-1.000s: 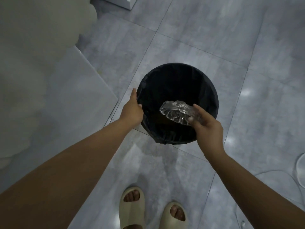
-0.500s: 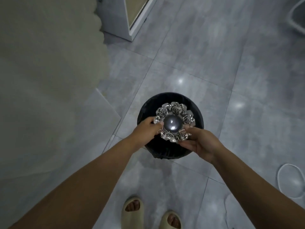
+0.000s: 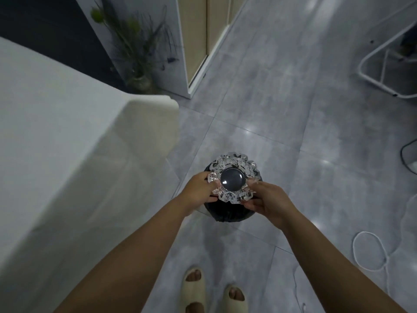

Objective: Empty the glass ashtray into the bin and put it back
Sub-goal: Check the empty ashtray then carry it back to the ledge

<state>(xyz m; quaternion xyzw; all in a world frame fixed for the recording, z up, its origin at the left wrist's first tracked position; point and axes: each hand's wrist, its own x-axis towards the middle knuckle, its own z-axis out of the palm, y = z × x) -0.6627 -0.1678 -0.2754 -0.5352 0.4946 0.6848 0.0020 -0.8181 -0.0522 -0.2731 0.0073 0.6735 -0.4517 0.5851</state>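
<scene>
Glass ashtray (image 3: pixel 233 177) gripped rim-wise over bin (image 3: pixel 228 213).

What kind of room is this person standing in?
Probably a living area in a home: grey tiled floor, a white cushioned sofa, a vase of feathery stems in the corner, and a glass ashtray held over a black bin.

I have both arms stretched forward, the left hand (image 3: pixel 198 188) closed at nine o'clock and the right hand (image 3: pixel 267 199) at three, fingers curled inward.
</scene>
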